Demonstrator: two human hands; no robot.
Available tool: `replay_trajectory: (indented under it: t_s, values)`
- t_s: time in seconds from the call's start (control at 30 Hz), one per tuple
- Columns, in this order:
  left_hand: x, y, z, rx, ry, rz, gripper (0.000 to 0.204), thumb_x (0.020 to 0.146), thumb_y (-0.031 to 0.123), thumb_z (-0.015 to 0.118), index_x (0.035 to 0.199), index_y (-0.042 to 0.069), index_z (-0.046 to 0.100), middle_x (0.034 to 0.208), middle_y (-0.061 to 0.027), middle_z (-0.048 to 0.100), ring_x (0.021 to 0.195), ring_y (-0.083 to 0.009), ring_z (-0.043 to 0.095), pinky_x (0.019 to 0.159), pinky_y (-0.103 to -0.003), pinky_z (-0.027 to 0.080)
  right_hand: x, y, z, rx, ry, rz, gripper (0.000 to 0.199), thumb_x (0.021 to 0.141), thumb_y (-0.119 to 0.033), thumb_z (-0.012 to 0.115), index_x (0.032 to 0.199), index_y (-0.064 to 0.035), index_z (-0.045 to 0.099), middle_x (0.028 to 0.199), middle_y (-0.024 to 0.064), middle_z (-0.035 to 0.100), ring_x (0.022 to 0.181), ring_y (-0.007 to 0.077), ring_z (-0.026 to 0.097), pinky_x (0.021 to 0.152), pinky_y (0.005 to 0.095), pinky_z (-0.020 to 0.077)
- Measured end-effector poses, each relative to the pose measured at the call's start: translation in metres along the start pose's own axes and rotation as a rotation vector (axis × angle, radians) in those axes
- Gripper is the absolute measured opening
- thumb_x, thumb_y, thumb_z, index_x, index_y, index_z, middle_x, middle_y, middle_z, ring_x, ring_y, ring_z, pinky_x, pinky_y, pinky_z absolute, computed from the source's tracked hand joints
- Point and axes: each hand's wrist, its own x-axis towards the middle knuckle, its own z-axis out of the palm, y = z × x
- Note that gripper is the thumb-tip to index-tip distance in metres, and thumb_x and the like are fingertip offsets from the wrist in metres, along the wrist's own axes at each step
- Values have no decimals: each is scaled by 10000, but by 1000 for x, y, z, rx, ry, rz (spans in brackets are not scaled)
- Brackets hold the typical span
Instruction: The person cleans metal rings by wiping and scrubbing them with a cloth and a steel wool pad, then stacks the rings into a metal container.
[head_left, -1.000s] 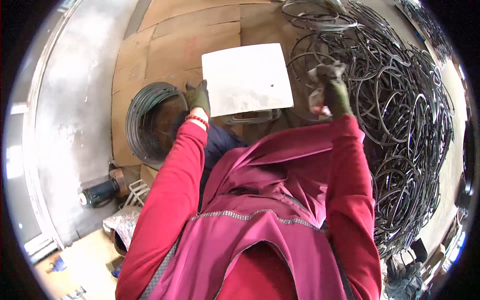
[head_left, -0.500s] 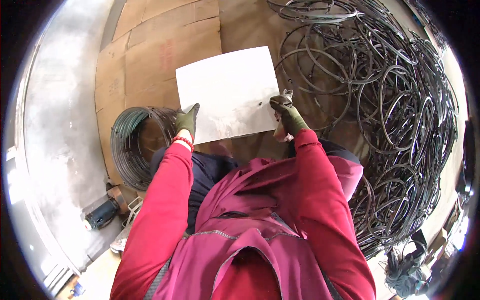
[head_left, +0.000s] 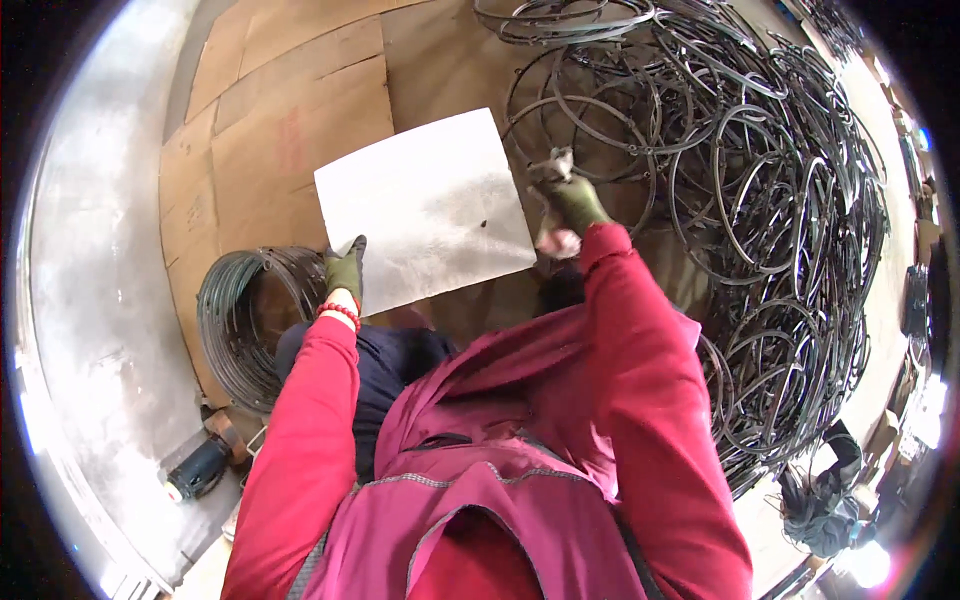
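Note:
A flat white rectangular panel point(head_left: 420, 205) lies tilted in front of me, with a grey smudged patch and a small dark spot near its right side. My left hand point(head_left: 344, 275), in a dark green glove, grips its lower left corner with the thumb on top. Just off the panel's right edge is my right hand point(head_left: 578, 205), also gloved and somewhat blurred. Its fingers are closed on a crumpled rag point(head_left: 553, 166), greyish at the top, with a pinkish part point(head_left: 558, 243) hanging below the hand.
Flattened brown cardboard point(head_left: 290, 130) covers the floor ahead. A neat coil of wire hoops point(head_left: 245, 310) stands beside my left knee. To the right lies a large tangled heap of dark metal rings point(head_left: 770, 230). A dark cylindrical tool point(head_left: 200, 468) rests at the lower left.
My right hand has lifted off the panel's right edge with the rag. The panel, still in my left hand, has turned slightly. The whole view has shifted a little.

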Motion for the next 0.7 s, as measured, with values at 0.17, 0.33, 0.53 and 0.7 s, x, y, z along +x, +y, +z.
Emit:
replay_trajectory:
  t_s: [0.17, 0.33, 0.53, 0.7]
  values:
    - [2, -3, 4, -133, -16, 82, 803, 727, 295, 744, 1331, -45, 336, 1298, -185, 454, 1164, -281, 443, 976, -353, 347, 48, 30, -151, -862, 222, 71, 429, 705, -370, 627, 922, 0, 644, 863, 210, 644, 901, 367, 606, 793, 417, 449]
    - [3, -6, 6, -29, 78, 46, 768, 725, 302, 749, 1295, -53, 377, 1228, -169, 512, 1076, -262, 498, 928, -345, 390, 20, 104, -230, -755, 288, 267, 348, 748, -287, 649, 985, -32, 657, 918, 134, 668, 884, 213, 634, 766, 321, 476]
    - [2, -7, 7, -185, 2, 6, 684, 743, 261, 743, 1262, -32, 407, 1171, -127, 540, 1006, -234, 513, 882, -330, 422, 15, 149, -192, -15, 328, 28, 350, 786, -269, 628, 1067, -62, 604, 840, 26, 613, 743, 170, 557, 659, 308, 451]
    - [6, -16, 10, -147, 96, 164, 729, 707, 265, 772, 1270, -20, 406, 1246, -139, 489, 1104, -238, 460, 957, -325, 372, 9, 128, -175, 198, 209, 22, 345, 825, -201, 588, 1144, -72, 566, 1052, 21, 583, 932, 157, 526, 810, 301, 419]
